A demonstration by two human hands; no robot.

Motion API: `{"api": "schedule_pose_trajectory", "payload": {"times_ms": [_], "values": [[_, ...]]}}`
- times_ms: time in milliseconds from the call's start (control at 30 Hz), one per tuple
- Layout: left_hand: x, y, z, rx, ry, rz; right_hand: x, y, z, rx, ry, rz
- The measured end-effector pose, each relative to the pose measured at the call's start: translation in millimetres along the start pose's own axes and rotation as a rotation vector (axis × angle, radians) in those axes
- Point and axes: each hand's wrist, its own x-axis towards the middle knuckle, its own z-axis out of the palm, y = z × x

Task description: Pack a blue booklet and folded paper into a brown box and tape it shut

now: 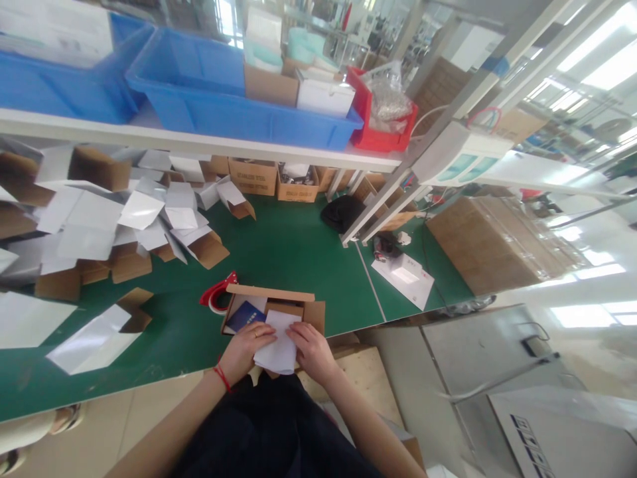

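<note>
Both my hands hold a folded white paper sheet [277, 344] over the near edge of an open cardboard box [314, 316]. Its left side is gripped by my left hand [247, 348], which has a red cord at the wrist. On the opposite side, my right hand [312, 346] has its fingers closed on the paper. Inside the box, a dark blue booklet [245, 317] lies to the left of the paper. Just behind the box's left corner rests a red tape dispenser [217, 292]. The paper hides part of the box's contents.
Many folded white cartons [94, 222] are heaped on the green table [288, 242] at left. Blue bins [209, 99] and a red bin [383, 129] stand on the shelf above. Metal shelf posts [378, 206] rise at right, near a large cardboard box [502, 239].
</note>
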Motion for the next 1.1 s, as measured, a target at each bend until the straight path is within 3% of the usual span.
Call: {"api": "schedule_pose_trajectory", "payload": {"times_ms": [100,300,400,467,633,833,1033,1100], "values": [[-3,-3,5,0.122,-0.051,-0.012,-8,-8,-1,-0.084,-0.098,0.017],[-7,0,5,0.292,-0.115,-0.017,-22,-21,5,-0.254,-0.165,0.167],[-10,-1,4,0.352,-0.076,0.004,-23,-22,9,-0.218,-0.143,0.144],[-11,-2,3,0.357,-0.045,-0.003,-20,-21,9,-0.158,-0.049,0.107],[-5,-3,-2,0.201,0.045,-0.071,3,-17,-4,-0.084,0.180,0.113],[12,1,-15,0.122,0.153,-0.119,27,-15,-23,-0.134,0.166,0.058],[19,4,-21,-0.147,0.223,-0.091,37,-5,-29,-0.046,0.138,0.137],[19,2,-19,-0.135,0.218,-0.140,41,-1,-30,-0.071,0.122,0.119]]}}
